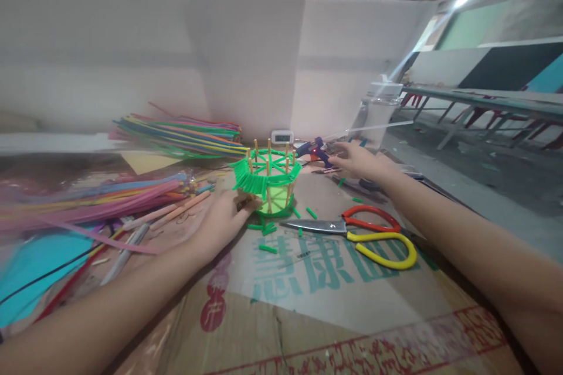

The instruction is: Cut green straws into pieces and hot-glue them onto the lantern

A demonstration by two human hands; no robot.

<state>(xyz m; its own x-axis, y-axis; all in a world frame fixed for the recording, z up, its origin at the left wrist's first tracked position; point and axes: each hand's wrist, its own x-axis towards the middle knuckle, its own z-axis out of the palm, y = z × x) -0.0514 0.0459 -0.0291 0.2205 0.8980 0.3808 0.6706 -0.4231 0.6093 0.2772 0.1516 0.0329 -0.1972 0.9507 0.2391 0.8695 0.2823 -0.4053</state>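
A small round craft frame (277, 202) of green pipe cleaner pieces and upright wooden sticks stands on the cardboard. My left hand (233, 211) grips its lower left side, thumb toward the base; the other fingertips are partly hidden. Short green pieces form a fringe around the frame's upper ring. My right hand (354, 159) is stretched toward the dark blue glue gun (316, 151), fingers apart beside its handle. A small red light glows on the gun. Scissors (321, 226) with one red and one yellow handle lie in front of the frame, among cut green pieces (268, 249).
Bundles of coloured pipe cleaners (185, 137) lie at the back left, with more in plastic wrapping (145, 199) nearer. A small digital display (282, 137) stands by the white partition (246, 58). A clear container (382, 111) is at the back right.
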